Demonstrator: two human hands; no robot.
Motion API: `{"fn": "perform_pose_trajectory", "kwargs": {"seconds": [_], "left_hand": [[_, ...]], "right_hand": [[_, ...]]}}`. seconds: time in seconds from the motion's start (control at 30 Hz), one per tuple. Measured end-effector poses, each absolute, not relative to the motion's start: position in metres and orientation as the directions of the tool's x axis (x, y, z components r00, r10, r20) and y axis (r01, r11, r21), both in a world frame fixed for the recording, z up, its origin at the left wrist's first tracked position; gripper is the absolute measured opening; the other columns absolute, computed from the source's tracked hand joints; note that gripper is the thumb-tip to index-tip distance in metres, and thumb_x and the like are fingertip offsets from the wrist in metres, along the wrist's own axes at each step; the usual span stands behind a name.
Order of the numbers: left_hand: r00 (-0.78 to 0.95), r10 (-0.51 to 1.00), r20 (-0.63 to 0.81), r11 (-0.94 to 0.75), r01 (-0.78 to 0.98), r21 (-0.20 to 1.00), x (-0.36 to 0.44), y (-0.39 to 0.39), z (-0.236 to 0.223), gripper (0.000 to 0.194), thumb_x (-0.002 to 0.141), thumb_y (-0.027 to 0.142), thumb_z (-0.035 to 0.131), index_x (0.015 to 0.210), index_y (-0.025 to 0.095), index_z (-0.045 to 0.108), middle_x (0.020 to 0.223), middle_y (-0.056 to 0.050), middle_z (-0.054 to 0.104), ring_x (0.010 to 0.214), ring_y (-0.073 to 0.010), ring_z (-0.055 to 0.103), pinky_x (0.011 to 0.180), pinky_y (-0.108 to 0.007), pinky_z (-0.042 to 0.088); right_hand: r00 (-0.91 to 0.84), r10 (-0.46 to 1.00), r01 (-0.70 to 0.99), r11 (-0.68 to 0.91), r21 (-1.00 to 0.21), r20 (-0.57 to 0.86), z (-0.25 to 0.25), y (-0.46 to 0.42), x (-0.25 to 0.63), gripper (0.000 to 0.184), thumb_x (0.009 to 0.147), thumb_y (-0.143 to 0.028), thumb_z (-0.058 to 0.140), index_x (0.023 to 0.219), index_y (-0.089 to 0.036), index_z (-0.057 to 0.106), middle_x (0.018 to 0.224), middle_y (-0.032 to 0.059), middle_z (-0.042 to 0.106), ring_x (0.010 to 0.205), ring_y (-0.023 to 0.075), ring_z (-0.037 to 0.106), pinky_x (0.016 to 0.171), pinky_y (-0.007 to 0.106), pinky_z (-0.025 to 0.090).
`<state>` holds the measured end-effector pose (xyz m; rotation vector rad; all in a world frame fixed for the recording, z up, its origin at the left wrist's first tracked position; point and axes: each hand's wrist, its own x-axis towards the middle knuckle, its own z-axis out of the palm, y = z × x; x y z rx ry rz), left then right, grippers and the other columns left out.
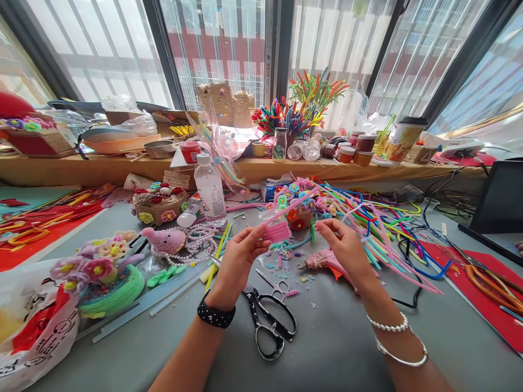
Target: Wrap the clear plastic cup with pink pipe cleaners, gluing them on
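My left hand [245,253] pinches a small pink fuzzy block [278,231] made of pipe cleaner rows. From the block a pink pipe cleaner strand [298,202] slants up to the right. My right hand [345,247] is closed in a pinch, a short way right of the block; what its fingertips hold, if anything, is too small to make out. A green bit [312,231] shows beside those fingertips. Below the hands lie black-handled scissors [274,321] and small grey scissors [278,286]. Under my right hand rests a pink glue gun [321,260].
Loose pipe cleaners [379,218] spread at right, near orange-handled scissors [492,283]. A flower basket [300,215] stands behind my hands. At left are a water bottle [210,190], a pink crocheted-looking figure [166,240], glue sticks [134,316] and a green flower piece [114,294].
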<state>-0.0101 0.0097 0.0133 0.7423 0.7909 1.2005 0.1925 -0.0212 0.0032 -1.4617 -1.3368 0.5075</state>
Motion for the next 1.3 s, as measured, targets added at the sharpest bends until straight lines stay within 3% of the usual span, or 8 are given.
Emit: {"fn": "perform_pose_trajectory", "kwargs": {"seconds": [0.1, 0.2, 0.43, 0.6, 0.73, 0.97, 1.1, 1.3], "left_hand": [[0.117, 0.981, -0.152, 0.191, -0.580, 0.792, -0.011, 0.011, 0.014, 0.015, 0.061, 0.018, 0.074, 0.071, 0.013, 0.063, 0.060, 0.004, 0.063, 0.050, -0.0048, 0.062, 0.048, -0.010, 0.050], [0.094, 0.983, -0.154, 0.180, -0.610, 0.772, -0.010, 0.012, 0.014, 0.012, 0.064, 0.015, 0.072, 0.071, 0.014, 0.063, 0.061, 0.004, 0.064, 0.052, -0.0048, 0.062, 0.050, -0.010, 0.051], [0.053, 0.987, -0.153, 0.152, -0.625, 0.766, -0.008, 0.012, 0.013, 0.008, 0.065, 0.014, 0.071, 0.069, 0.014, 0.064, 0.061, 0.004, 0.065, 0.052, -0.0047, 0.062, 0.049, -0.009, 0.051], [0.057, 0.988, -0.143, 0.146, -0.648, 0.747, -0.009, 0.012, 0.013, 0.005, 0.066, 0.013, 0.070, 0.068, 0.013, 0.065, 0.062, 0.003, 0.066, 0.052, -0.0051, 0.063, 0.048, -0.010, 0.051], [0.048, 0.988, -0.147, 0.142, -0.661, 0.737, -0.008, 0.011, 0.015, 0.003, 0.069, 0.010, 0.066, 0.068, 0.014, 0.066, 0.061, 0.003, 0.065, 0.051, -0.0048, 0.062, 0.047, -0.009, 0.050], [0.046, 0.985, -0.163, 0.152, -0.669, 0.728, -0.007, 0.012, 0.014, 0.003, 0.069, 0.011, 0.067, 0.069, 0.012, 0.064, 0.060, 0.003, 0.065, 0.051, -0.0060, 0.063, 0.048, -0.011, 0.051], [0.053, 0.987, -0.150, 0.148, -0.653, 0.742, -0.007, 0.011, 0.011, 0.014, 0.063, 0.015, 0.073, 0.073, 0.012, 0.064, 0.062, 0.003, 0.066, 0.053, -0.0072, 0.064, 0.050, -0.011, 0.052], [0.056, 0.993, -0.101, 0.115, -0.581, 0.806, -0.006, 0.008, 0.009, 0.025, 0.055, 0.024, 0.078, 0.070, 0.013, 0.062, 0.057, 0.005, 0.063, 0.052, -0.0084, 0.065, 0.050, -0.013, 0.052]], "right_hand": [[0.286, 0.913, 0.694, 0.012, -0.720, 0.291, -0.007, -0.033, 0.221, 0.037, 0.077, -0.053, 0.049, 0.070, -0.018, 0.060, 0.073, 0.0063, 0.066, 0.067, 0.0195, 0.059, 0.063, 0.031, 0.045], [0.319, 0.938, 0.791, -0.184, -0.584, 0.136, -0.020, -0.043, 0.241, 0.039, 0.077, -0.053, 0.047, 0.064, -0.019, 0.060, 0.067, 0.0068, 0.066, 0.061, 0.0207, 0.059, 0.056, 0.031, 0.041], [0.301, 0.954, 0.846, -0.267, -0.461, 0.001, -0.036, -0.048, 0.235, 0.037, 0.063, -0.056, 0.061, 0.066, -0.019, 0.056, 0.063, 0.0051, 0.065, 0.054, 0.0194, 0.059, 0.044, 0.026, 0.033], [0.306, 0.952, 0.881, -0.277, -0.383, 0.016, -0.036, -0.046, 0.231, 0.023, 0.063, -0.040, 0.064, 0.061, -0.020, 0.052, 0.066, 0.0064, 0.063, 0.059, 0.0197, 0.057, 0.048, 0.026, 0.030], [0.301, 0.954, 0.879, -0.274, -0.390, 0.009, -0.032, -0.046, 0.231, 0.019, 0.065, -0.035, 0.057, 0.057, -0.020, 0.051, 0.061, 0.0051, 0.061, 0.054, 0.0183, 0.054, 0.047, 0.026, 0.029], [0.339, 0.939, 0.844, -0.278, -0.458, 0.054, -0.022, -0.047, 0.233, 0.026, 0.066, -0.039, 0.055, 0.077, -0.016, 0.059, 0.077, 0.0085, 0.067, 0.065, 0.0208, 0.061, 0.055, 0.027, 0.040], [0.404, 0.892, 0.783, -0.224, -0.581, 0.201, -0.017, -0.052, 0.232, 0.038, 0.063, -0.045, 0.058, 0.087, -0.016, 0.060, 0.083, 0.0088, 0.068, 0.071, 0.0233, 0.063, 0.063, 0.031, 0.046], [0.541, 0.733, 0.630, -0.028, -0.776, 0.413, -0.002, -0.053, 0.216, 0.052, 0.064, -0.055, 0.058, 0.098, -0.016, 0.055, 0.086, 0.0094, 0.066, 0.071, 0.0222, 0.063, 0.061, 0.031, 0.050]]}}
